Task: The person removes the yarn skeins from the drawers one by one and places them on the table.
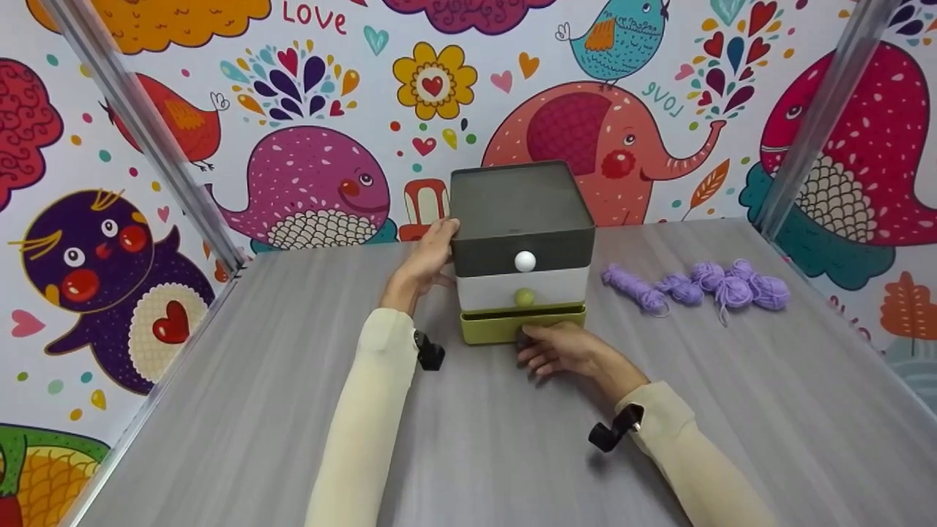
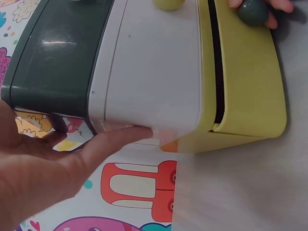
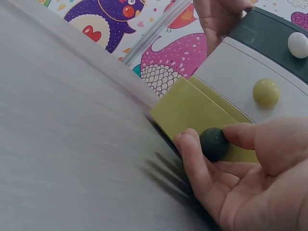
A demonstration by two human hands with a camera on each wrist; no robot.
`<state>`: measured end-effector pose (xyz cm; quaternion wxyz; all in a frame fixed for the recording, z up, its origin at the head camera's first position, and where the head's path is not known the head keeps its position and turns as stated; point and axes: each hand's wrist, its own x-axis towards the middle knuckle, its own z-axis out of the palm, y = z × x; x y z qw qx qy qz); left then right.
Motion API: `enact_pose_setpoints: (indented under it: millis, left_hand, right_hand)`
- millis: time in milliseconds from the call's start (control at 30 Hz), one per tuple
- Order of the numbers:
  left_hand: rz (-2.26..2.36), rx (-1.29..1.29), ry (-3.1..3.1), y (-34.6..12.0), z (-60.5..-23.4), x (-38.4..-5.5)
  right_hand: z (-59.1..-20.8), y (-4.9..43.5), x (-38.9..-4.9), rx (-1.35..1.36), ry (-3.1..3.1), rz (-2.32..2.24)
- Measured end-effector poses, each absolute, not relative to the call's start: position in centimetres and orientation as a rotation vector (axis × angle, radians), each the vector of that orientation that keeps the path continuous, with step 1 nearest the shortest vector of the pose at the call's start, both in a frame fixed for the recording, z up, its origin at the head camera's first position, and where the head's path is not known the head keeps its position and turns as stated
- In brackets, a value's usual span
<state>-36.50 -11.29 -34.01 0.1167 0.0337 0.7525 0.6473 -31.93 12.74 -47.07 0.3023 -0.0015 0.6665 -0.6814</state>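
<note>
A small three-tier drawer box (image 1: 516, 201) stands upright on the table, dark grey on top, white in the middle and yellow-green below. Its bottom drawer (image 1: 489, 331) is pulled out slightly, leaving a narrow dark gap along the top of its front. My right hand (image 1: 562, 350) pinches that drawer's round dark knob (image 3: 214, 144) between thumb and fingers. Against the box's left side rests my left hand (image 1: 428, 256), its thumb (image 2: 118, 140) stretched along the white tier. A white knob (image 1: 525, 261) and a green knob (image 1: 524, 296) mark the upper two drawers.
Several bundles of purple yarn (image 1: 635, 289) lie on the table to the right of the box. Behind it rises a wall panel printed with cartoon animals, with metal posts (image 1: 157, 146) at the corners. The grey table (image 1: 293, 410) extends in front.
</note>
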Motion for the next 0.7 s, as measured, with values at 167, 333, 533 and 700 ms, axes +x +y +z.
enact_pose_setpoints:
  millis: [167,333,533,700]
  left_hand:
    - [1.890,0.097,2.213,-11.3,-34.1,-36.5]
    - [1.883,0.087,2.218,-11.3,-34.0,-36.5]
    - [1.860,0.083,2.236,-11.3,-33.9,-36.6]
    - [1.863,0.088,2.228,-11.3,-34.0,-36.5]
  right_hand:
    - [-47.1,13.0,-31.6,-0.029,1.787,-1.775]
    - [-47.0,13.1,-30.9,-0.055,1.827,-1.742]
    - [-46.8,13.1,-29.3,-0.075,1.913,-1.664]
    - [-46.8,13.2,-27.8,-0.109,1.911,-1.663]
